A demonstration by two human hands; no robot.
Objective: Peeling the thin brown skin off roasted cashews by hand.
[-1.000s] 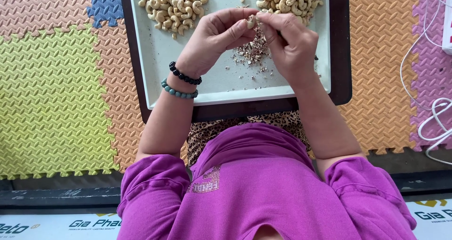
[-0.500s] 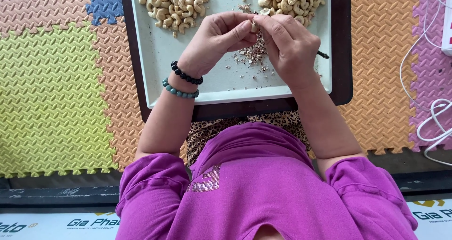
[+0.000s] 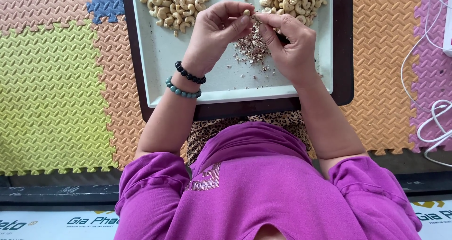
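Note:
A pale rectangular tray [image 3: 221,87] rests on a dark board [image 3: 346,56] over my lap. My left hand [image 3: 214,30], with two bead bracelets at the wrist, pinches a single cashew nut [image 3: 246,13] at its fingertips. My right hand [image 3: 292,42] meets it from the right, fingers closed around a small dark tool [image 3: 284,38] whose tip touches the nut. Beneath the hands lies a small heap of brown skin scraps [image 3: 252,47]. One pile of cashews [image 3: 176,4] fills the tray's far left, another pile of cashews [image 3: 292,0] the far right.
Coloured foam puzzle mats cover the floor: yellow mat [image 3: 52,94] at left, orange mat [image 3: 381,80] at right. White cables [image 3: 435,117] loop along the right edge. My purple shirt [image 3: 254,188] fills the lower view.
Both hands stay together over the scrap heap, having shifted slightly toward the far side of the tray. The nut sits a little higher between the fingertips.

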